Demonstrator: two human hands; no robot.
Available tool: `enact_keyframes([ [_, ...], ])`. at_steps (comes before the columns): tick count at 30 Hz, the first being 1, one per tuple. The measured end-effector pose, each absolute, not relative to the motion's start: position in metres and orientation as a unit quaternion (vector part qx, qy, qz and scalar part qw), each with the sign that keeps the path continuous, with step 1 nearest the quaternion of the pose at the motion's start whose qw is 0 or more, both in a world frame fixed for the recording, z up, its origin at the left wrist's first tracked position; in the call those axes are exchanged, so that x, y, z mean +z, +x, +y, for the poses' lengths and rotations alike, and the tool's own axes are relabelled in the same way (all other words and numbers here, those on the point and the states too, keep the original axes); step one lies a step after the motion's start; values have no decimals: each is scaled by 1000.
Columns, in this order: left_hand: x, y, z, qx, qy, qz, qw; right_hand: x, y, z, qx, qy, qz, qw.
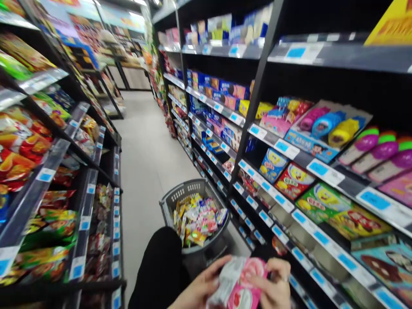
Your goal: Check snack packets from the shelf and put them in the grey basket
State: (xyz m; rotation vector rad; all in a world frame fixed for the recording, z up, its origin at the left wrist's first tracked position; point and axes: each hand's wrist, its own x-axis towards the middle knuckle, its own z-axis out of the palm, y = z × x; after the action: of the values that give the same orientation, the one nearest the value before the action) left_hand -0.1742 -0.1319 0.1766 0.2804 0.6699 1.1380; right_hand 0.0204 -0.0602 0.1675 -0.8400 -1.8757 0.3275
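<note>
Low in the head view, a pink and white snack packet (243,283) with a round pink picture is held between both hands. Fingers of my left hand (206,283) close on its left side. My right hand (275,281) grips the right side, its thumb lying across the front; a ring shows on one finger. Just beyond the hands a grey plastic basket (169,210) stands on the floor, heaped with small colourful snack packets (199,219).
On the right, a dark shelf rack (260,73) holds boxed snacks and toy candies (328,124). To the left, another rack carries bagged snacks (19,146). The grey aisle floor (141,141) runs between them toward a counter (133,77). My dark-clad knee (161,266) is beside the basket.
</note>
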Motion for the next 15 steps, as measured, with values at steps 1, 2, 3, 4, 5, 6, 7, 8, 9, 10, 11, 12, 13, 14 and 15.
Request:
enact_keyframes([
  [1, 178, -171, -131, 525, 123, 320, 780, 175, 24, -68, 187, -369, -761, 500],
  [2, 181, -170, -129, 524, 134, 335, 771, 183, 28, -74, 242, -392, -742, 487],
  [3, 185, -170, -128, 528, 152, 347, 760, 189, 31, -80, 305, -420, -717, 466],
  [4, 190, -171, -126, 533, 170, 354, 749, 194, 35, -84, 371, -443, -683, 447],
  [5, 195, -172, -124, 533, 188, 361, 742, 198, 38, -89, 437, -453, -644, 436],
  [6, 201, -174, -123, 532, 203, 366, 736, 200, 41, -93, 501, -450, -601, 432],
  [7, 207, -176, -122, 528, 215, 370, 733, 202, 44, -97, 558, -433, -559, 434],
  [8, 212, -177, -123, 522, 225, 377, 731, 203, 46, -101, 604, -407, -526, 440],
  [9, 216, -178, -124, 517, 235, 386, 727, 205, 49, -104, 635, -381, -507, 441],
  [10, 218, -178, -125, 513, 245, 397, 720, 206, 51, -106, 648, -366, -504, 438],
  [11, 220, -178, -127, 510, 256, 411, 711, 208, 53, -108, 644, -367, -514, 432],
  [12, 221, -178, -129, 508, 267, 426, 699, 211, 54, -109, 627, -378, -534, 422],
  [13, 222, -177, -131, 505, 279, 443, 686, 213, 55, -110, 603, -397, -556, 412],
  [14, 223, -176, -132, 503, 293, 459, 671, 215, 56, -110, 579, -414, -575, 403],
  [15, 224, -176, -134, 501, 307, 476, 654, 217, 57, -110, 559, -427, -590, 396],
])
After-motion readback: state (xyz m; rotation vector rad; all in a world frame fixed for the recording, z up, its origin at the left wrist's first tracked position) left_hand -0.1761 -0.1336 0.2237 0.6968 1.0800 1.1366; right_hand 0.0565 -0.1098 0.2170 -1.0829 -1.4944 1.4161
